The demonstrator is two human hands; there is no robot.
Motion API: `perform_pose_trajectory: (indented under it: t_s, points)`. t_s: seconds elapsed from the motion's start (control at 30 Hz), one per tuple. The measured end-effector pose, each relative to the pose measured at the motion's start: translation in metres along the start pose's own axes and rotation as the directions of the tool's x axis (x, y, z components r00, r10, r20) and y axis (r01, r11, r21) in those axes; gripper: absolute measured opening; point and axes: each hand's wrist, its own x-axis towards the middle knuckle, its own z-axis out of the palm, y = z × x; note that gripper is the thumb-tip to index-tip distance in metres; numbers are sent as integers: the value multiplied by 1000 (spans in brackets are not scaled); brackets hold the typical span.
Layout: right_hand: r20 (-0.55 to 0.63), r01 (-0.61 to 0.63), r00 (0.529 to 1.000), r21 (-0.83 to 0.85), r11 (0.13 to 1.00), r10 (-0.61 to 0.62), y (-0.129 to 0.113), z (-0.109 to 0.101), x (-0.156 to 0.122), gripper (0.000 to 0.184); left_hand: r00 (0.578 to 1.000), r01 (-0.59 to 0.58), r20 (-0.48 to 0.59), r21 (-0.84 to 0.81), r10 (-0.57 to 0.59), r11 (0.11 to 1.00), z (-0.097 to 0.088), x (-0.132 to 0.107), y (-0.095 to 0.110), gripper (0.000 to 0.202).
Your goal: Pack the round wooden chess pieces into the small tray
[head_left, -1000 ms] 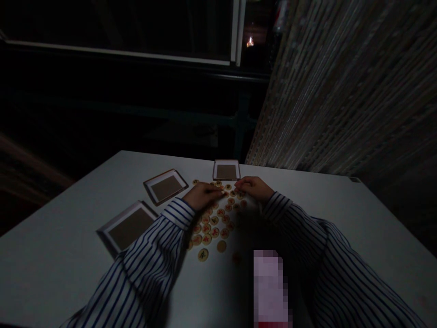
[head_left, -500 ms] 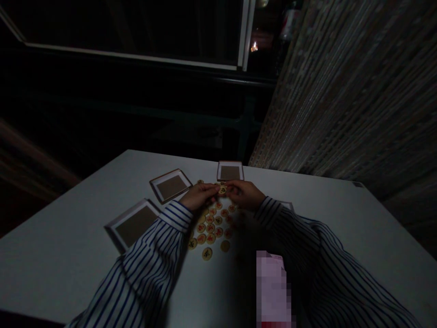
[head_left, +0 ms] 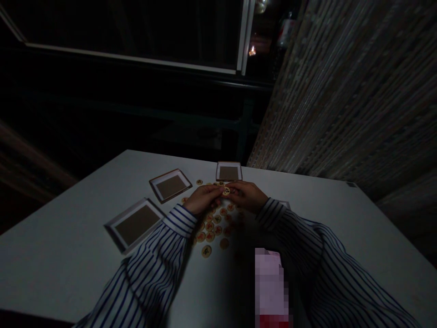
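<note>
Between my two hands is a round xiangqi piece (head_left: 226,191) with a dark character facing up. My left hand (head_left: 204,198) pinches it from the left, its fingertips closed. From the right, my right hand (head_left: 249,196) has its fingers closed round the same piece, and the fingertips of both hands nearly meet. Many more xiangqi pieces (head_left: 209,226) lie loosely spread on the table under and in front of the hands, some with red characters, some dark. A lone piece (head_left: 206,251) sits closest to me. My forearms and their shadow hide part of the spread.
Shallow framed boxes lie round the pieces: one at the left (head_left: 136,224), another behind my left hand (head_left: 170,185), a third at the back (head_left: 228,172). The white table (head_left: 68,232) carries them. A blurred pink object (head_left: 272,282) is near me; a string curtain (head_left: 307,114) hangs right.
Both hands have shifted slightly rightward with the piece still between them, and the left hand has closed in nearer the right. The piece's character now appears turned differently.
</note>
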Motion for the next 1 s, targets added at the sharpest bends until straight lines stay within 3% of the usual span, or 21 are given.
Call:
perform_pose_trajectory:
  t_s: [0.2, 0.3, 0.5, 0.7, 1.0]
  points:
    - [-44, 7, 999, -10, 1000, -7, 1, -21, -16, 29, 995, -32, -89, 61, 37, 998, 16, -10, 12, 37]
    - [-141, -35, 990, -26, 999, 31, 4, -37, -32, 29, 988, -45, -146, 34, 50, 998, 26, -15, 12, 35]
    - [-253, -162, 954, 13, 987, 160, 9, -65, -67, 27, 990, -27, -142, -75, 16, 997, 56, -23, 5, 31]
    - [-215, -203, 956, 1, 979, 199, 14, -84, -86, 27, 990, -30, -141, -153, 9, 988, 81, -19, 7, 31]
    - [-178, -189, 967, -31, 982, 180, 19, -100, -97, 27, 985, -82, -158, -99, 66, 992, 94, -3, 18, 33]
